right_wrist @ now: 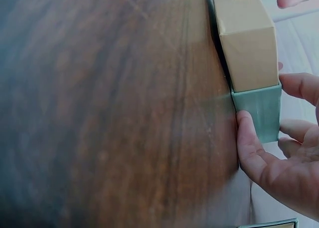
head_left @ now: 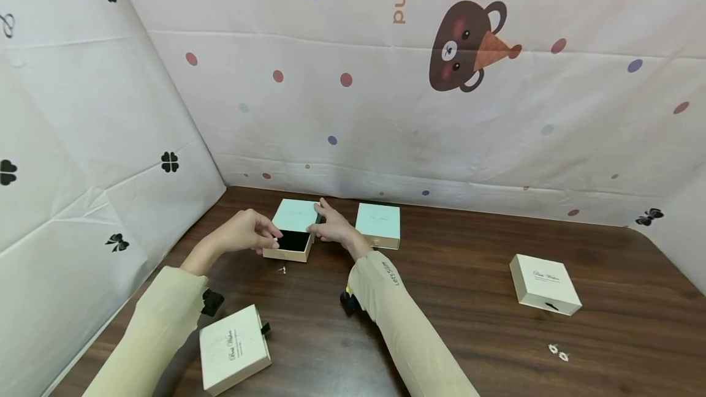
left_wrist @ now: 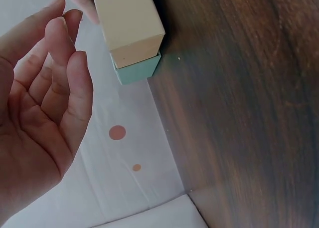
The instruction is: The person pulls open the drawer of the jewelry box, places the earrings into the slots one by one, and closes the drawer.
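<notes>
Teal box (head_left: 296,215) sat near the table's far edge, close to the printed cloth (head_left: 386,109), cream drawer (head_left: 285,255) pulled partly out toward the person. Left hand (head_left: 245,233) was at the drawer's left side, fingertips pinched narrow on a tiny pale piece (head_left: 276,239), too small to make out. Right hand (head_left: 334,227) gripped the teal box's right side, thumb and fingers bent round it. Second teal box (head_left: 377,224) stood just beside the right wrist, tight on that side; a broad stretch of wood table (head_left: 452,299) lay farther right. Small stud (head_left: 284,270) lay just in front of the drawer. Lower-left white box (head_left: 234,348) filled space between the forearms. Far right: another white box (head_left: 546,283), two little white ornaments (head_left: 553,348) near it.
</notes>
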### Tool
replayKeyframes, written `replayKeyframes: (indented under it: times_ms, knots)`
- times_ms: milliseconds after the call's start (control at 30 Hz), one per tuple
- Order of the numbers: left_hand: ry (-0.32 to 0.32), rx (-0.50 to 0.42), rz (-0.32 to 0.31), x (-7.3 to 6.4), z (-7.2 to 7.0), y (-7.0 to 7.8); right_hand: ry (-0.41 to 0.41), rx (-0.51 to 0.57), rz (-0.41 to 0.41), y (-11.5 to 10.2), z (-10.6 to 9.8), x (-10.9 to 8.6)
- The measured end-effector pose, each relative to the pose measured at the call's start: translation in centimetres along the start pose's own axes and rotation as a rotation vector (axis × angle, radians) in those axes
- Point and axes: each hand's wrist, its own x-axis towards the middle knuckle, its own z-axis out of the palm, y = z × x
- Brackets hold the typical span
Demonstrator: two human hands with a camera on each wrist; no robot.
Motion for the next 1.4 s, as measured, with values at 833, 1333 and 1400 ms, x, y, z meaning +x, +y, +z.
replayKeyframes:
  times_ms: [833,1333,1400]
  knots:
    - [-0.013,-0.119,-0.039,1.4,-0.1,-1.4,-0.012,0.009,0.011,0.1,-0.1,0.0]
    - [-0.007,-0.071,-0.047,2.4,0.4,-2.3,-0.015,0.016,0.023,0.1,-0.1,0.0]
    - [-0.003,-0.059,-0.044,2.5,0.5,-2.3,-0.012,0.023,0.023,0.1,-0.1,0.0]
